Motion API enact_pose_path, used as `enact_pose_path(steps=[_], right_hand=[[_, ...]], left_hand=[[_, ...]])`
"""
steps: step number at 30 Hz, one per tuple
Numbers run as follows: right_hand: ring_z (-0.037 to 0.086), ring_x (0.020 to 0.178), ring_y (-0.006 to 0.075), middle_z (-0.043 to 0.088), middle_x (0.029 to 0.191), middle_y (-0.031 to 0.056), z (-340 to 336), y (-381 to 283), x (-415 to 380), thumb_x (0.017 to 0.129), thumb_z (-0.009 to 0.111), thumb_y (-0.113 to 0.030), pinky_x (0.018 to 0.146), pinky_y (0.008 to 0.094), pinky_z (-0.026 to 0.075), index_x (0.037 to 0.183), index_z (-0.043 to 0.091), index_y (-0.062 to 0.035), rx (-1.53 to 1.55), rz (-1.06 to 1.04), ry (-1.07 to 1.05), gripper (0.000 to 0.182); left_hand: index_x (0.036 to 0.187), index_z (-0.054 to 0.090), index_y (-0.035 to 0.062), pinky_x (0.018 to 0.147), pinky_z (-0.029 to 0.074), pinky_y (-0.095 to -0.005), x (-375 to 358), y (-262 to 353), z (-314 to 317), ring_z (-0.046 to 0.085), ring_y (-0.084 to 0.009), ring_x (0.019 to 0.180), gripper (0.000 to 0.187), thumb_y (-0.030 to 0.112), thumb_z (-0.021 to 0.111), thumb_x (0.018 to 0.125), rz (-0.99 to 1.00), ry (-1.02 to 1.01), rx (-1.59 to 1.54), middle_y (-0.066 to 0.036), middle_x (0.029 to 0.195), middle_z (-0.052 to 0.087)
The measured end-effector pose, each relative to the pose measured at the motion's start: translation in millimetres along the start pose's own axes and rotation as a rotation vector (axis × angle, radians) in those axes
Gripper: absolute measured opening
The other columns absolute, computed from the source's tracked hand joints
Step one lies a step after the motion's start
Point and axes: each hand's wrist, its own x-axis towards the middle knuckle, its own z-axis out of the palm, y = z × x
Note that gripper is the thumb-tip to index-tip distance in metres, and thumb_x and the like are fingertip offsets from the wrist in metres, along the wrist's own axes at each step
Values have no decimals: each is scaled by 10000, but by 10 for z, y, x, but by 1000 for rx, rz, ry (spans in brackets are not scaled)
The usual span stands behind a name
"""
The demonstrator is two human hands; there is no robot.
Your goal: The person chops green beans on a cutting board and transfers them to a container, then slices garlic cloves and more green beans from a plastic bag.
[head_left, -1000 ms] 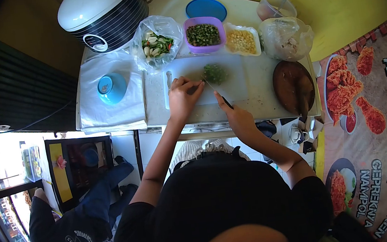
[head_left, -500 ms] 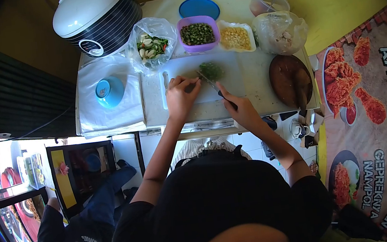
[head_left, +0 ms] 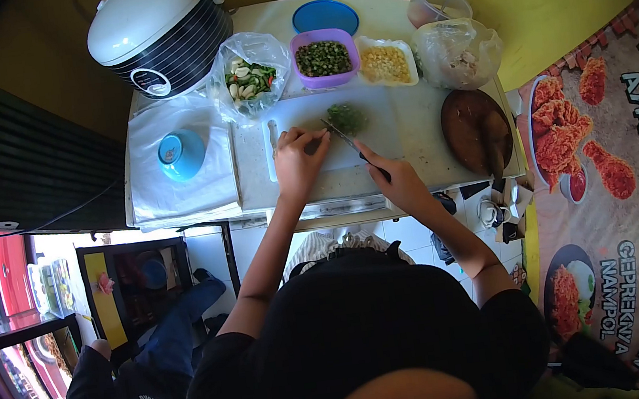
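Observation:
My right hand (head_left: 394,178) is wrapped round the black handle of a knife (head_left: 344,136), whose blade points up and left over a white cutting board (head_left: 291,112). At the blade's tip, the fingers of my left hand (head_left: 302,154) are pinched together; whatever they hold is too small to make out. Chopped green pieces (head_left: 346,118) lie in a small pile on the board, just beyond the blade. Behind the board stand a purple container (head_left: 329,80) of cut green vegetables and a white tray (head_left: 387,63) of yellowish pieces.
At the back left are a rice cooker (head_left: 155,28) and a bag of garlic and chillies (head_left: 250,76). A blue bowl (head_left: 181,154) sits on plastic sheets. A stone mortar (head_left: 465,134) with a pestle stands right, below a plastic bag (head_left: 459,55). Another person (head_left: 132,398) is at lower left.
The view has shifted slightly. My hands and the knife stay almost in place over the board. The other person at lower left has moved a little.

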Motion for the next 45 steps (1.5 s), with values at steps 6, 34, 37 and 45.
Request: enact_pose_path(steps=[6,34,37,45], right_hand=[[571,529,328,543,624,207,128,26,-14,920,517,-93,552,395,462,1434,390,-242,-263,-79,41,551],[329,533,156,332,604,116,11,-21,-80,956,521,-141,553,280,388,1442,374,-254,65,-15,-41,520],[338,517,167,340,595,128,-14,-40,-70,954,519,-138,548,286,392,1442,373,-250,30,-7,-55,521],[581,550,379,555,601,211,70,-60,-90,949,483,-143,559,461,458,1469,308,-242,-219,-59,-60,558]], left_hand=[[829,746,87,697,484,-365,-7,-6,9,585,-237,773,123,190,747,762,1,-3,2,-55,786,632],[887,743,85,748,484,-368,-33,-4,-21,594,-256,792,148,174,733,769,26,21,-4,-75,800,635],[871,743,71,734,488,-365,-41,-4,-30,600,-258,779,147,171,742,763,-32,38,-59,-81,797,637],[845,748,74,714,489,-360,-28,0,-43,599,-254,759,125,165,749,759,-31,37,-48,-82,786,635]])
